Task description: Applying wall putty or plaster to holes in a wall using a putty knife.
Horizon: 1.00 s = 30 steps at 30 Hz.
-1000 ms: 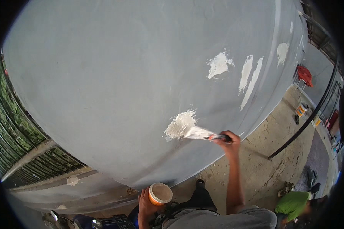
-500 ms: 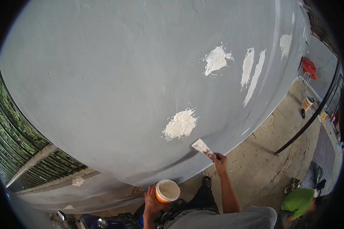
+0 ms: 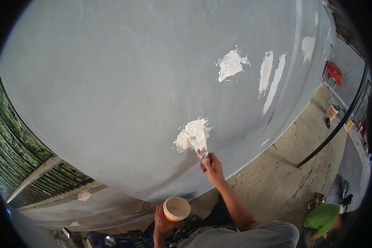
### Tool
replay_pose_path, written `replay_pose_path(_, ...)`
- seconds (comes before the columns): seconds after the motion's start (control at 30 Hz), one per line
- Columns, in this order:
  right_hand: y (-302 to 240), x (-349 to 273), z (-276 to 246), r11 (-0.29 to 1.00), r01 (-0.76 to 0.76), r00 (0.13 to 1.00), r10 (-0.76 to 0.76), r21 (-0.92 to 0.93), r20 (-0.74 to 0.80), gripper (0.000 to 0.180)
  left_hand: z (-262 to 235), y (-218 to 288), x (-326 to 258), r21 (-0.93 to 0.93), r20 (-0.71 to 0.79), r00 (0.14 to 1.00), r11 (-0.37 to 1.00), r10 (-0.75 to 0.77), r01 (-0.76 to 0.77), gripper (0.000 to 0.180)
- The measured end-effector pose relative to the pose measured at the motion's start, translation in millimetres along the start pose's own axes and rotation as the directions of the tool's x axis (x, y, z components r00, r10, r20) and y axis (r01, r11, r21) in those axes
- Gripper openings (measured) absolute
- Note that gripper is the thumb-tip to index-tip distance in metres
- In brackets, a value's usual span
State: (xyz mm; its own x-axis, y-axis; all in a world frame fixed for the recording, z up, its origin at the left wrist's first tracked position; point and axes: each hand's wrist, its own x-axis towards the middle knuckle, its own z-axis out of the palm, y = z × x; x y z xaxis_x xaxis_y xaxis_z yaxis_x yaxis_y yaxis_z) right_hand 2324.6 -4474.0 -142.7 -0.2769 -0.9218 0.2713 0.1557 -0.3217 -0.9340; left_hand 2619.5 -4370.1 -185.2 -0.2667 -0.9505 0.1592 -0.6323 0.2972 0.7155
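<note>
Grey wall (image 3: 111, 82), cracked concrete floor (image 3: 277, 182)

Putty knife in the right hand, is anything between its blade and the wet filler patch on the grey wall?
Nothing visible: the putty knife in the right hand already lies on the white filler patch of the grey wall.

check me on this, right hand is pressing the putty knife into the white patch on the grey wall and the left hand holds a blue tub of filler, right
Not quite: the tub in the left hand is orange, not blue, as the head view shows. The rest holds: the right hand presses the putty knife into the white patch on the grey wall.
</note>
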Motion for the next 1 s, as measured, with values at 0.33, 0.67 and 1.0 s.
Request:
replay_pose_path(0.33, 97, -122, -22, 0.911, -0.397, 0.916, 0.384, 0.11, 0.117, 0.033, -9, -21, -24, -0.035, -0.14, 0.99, 0.999, 0.001, -0.006, 0.102)
replay_pose_path(0.67, -23, 6, 21, 0.999, 0.027, 0.993, -0.024, -0.021, 0.114, 0.032, -6, -5, 3, -0.036, -0.097, 0.994, 0.998, 0.046, -0.049, 0.103)
replay_pose_path(1.0, 98, -134, -25, 0.842, -0.253, 0.945, 0.32, -0.478, 0.064, 0.038, 6, -24, -8, -0.061, -0.024, 1.0, 0.998, -0.011, 0.01, 0.117)
